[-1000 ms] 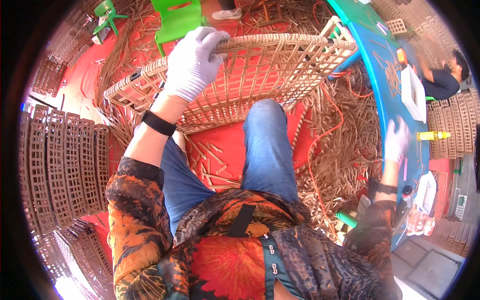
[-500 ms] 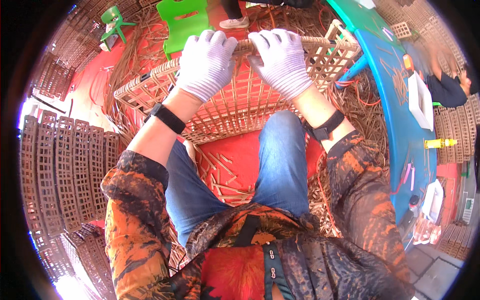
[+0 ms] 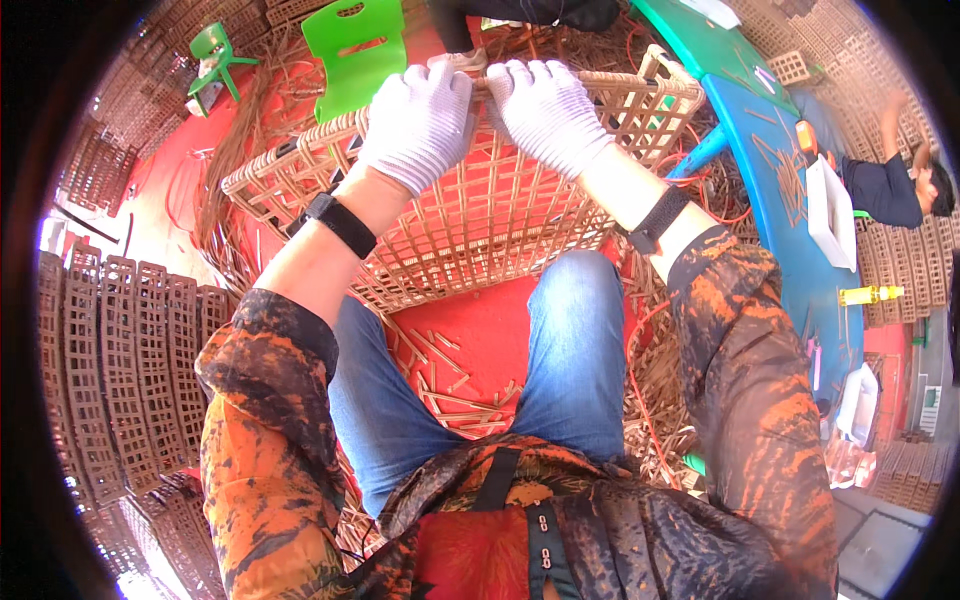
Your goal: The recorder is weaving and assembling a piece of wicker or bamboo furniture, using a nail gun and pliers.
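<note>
A large brown woven basket [image 3: 622, 79] of open lattice stands tilted in front of my knees. My left hand [image 3: 418, 130], in a white knitted glove, closes over the upper rim just left of its middle. Close beside it, my right hand [image 3: 548, 118] in a matching glove grips the same rim, with a small gap between the two. The fingers of both hands curl over the far side, so their tips are hidden. Dark binding marks the rim near the left corner.
Cut strips [image 3: 432, 345] litter the red floor between my legs. Stacked lattice panels [image 3: 125, 360] rise at left. A green chair [image 3: 355, 45] stands beyond the basket. At right, a blue table [image 3: 800, 250] carries a white tray [image 3: 830, 212]; a co-worker [image 3: 885, 185] sits past it.
Both hands stay on the basket rim while the view shifts slightly. The basket's wall looks a little lower toward my knees. The co-worker at right has moved their arms.
</note>
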Demonstrator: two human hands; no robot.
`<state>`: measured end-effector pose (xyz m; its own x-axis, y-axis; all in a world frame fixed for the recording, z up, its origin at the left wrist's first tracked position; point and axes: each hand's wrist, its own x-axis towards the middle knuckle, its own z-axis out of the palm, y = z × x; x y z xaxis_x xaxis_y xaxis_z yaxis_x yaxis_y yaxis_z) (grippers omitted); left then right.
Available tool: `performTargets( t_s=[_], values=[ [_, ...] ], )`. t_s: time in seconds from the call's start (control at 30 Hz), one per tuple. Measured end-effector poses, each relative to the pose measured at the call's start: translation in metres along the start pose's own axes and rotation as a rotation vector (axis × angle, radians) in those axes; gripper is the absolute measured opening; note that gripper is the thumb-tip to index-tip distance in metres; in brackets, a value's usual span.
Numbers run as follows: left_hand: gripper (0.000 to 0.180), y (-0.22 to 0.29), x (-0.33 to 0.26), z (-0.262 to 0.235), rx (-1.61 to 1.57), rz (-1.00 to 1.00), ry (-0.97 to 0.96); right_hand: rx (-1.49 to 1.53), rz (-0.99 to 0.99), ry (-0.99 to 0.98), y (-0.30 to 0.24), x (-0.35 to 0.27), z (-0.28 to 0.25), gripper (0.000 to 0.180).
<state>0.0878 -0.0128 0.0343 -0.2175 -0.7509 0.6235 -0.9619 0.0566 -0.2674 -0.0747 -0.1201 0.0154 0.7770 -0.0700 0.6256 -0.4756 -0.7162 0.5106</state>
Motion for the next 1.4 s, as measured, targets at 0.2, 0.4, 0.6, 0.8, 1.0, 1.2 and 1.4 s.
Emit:
performTargets(
  t_s=[0.2, 0.4, 0.6, 0.8, 1.0, 1.2, 1.4],
  values=[
    [0.030, -0.005, -0.001, 0.006, -0.060, 0.032, 0.048, 0.087, 0.060, -0.004, -0.001, 0.001, -0.002, 0.021],
    [0.031, -0.009, -0.005, 0.007, -0.163, -0.060, 0.100, 0.093, 0.075, -0.045, 0.001, -0.001, -0.009, 0.029],
    [0.032, -0.004, -0.008, 0.005, -0.301, -0.098, 0.117, 0.601, 0.171, -0.018, 0.031, -0.022, -0.018, 0.037],
    [0.034, 0.002, -0.003, 0.007, -0.296, -0.151, 0.093, 0.395, 0.167, 0.003, 0.038, -0.035, -0.018, 0.036],
    [0.030, 0.007, -0.003, 0.007, -0.198, -0.143, 0.087, 0.238, 0.110, 0.007, 0.034, -0.028, -0.017, 0.033],
    [0.024, 0.010, -0.002, 0.006, -0.214, -0.149, 0.107, 0.180, 0.089, 0.042, 0.030, -0.028, -0.018, 0.032],
    [0.022, 0.013, 0.000, 0.002, -0.276, -0.217, 0.062, 0.461, 0.187, -0.008, 0.045, -0.035, -0.021, 0.035]
  ],
)
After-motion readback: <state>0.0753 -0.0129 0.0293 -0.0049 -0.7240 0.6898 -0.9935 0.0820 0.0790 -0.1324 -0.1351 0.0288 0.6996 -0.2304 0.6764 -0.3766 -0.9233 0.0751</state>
